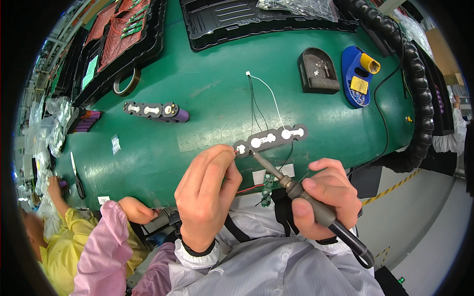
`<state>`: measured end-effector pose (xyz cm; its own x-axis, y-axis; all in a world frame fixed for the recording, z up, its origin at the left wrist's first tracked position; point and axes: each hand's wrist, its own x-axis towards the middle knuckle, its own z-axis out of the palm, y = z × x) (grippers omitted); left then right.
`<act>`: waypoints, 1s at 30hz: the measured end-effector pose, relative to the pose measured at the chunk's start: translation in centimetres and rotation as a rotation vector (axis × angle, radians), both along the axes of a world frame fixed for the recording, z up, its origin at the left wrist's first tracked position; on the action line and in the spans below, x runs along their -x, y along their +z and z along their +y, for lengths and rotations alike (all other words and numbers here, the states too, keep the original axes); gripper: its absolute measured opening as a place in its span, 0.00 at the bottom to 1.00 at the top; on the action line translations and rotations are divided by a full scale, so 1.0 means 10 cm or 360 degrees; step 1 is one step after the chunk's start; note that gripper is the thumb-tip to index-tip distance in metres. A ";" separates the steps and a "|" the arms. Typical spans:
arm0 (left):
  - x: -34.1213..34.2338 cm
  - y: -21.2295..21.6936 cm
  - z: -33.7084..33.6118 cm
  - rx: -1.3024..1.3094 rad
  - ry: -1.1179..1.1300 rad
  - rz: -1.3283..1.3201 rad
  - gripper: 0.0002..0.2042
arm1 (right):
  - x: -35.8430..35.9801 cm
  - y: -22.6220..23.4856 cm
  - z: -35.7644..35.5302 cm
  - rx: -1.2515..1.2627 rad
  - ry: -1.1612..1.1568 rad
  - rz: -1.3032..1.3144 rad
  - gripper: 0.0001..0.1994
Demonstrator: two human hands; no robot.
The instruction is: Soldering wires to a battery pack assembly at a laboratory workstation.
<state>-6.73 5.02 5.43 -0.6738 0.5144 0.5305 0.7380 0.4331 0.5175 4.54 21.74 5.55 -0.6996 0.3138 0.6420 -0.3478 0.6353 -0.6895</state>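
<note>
The person wears a pale grey smock (pixel 256 271) with fine stripes and round buttons (pixel 284 256). Above the bare left hand (pixel 203 197), a whitish cuff (pixel 195 257) ends in a black band (pixel 198 251); the right wristband (pixel 327 241), partly hidden, seems similar.

Two white-topped battery packs (pixel 270 140) lie on the table (pixel 207 98), at the centre and at 10 o'clock. One soldering iron (pixel 319 211) is at 4 o'clock, one loose circuit board (pixel 267 190) at 5. One blue soldering-iron stand (pixel 349 79) sits at 2, one tape roll (pixel 136 83) at 10, one pair of scissors (pixel 79 186) at 9.
</note>
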 end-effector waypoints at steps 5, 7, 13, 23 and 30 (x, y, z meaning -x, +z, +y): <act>-0.01 0.00 0.01 -0.0015 0.0008 -0.0002 0.12 | -0.12 -0.09 0.11 0.0170 -0.0046 0.0161 0.17; 0.00 0.00 0.01 -0.0008 0.0021 -0.0023 0.12 | -0.19 -0.12 0.15 0.0254 -0.0060 0.0185 0.16; -0.02 0.01 0.01 0.0001 0.0050 -0.0048 0.12 | -0.28 -0.11 0.29 0.0505 -0.0509 0.0213 0.20; -0.02 0.03 0.00 -0.0037 0.0025 -0.0105 0.12 | -0.06 -0.14 0.89 0.0569 -0.0714 -0.0103 0.15; -0.03 -0.02 -0.03 -0.0136 -0.0010 -0.0143 0.12 | 0.03 -0.16 0.96 0.0434 -0.0854 -0.0037 0.15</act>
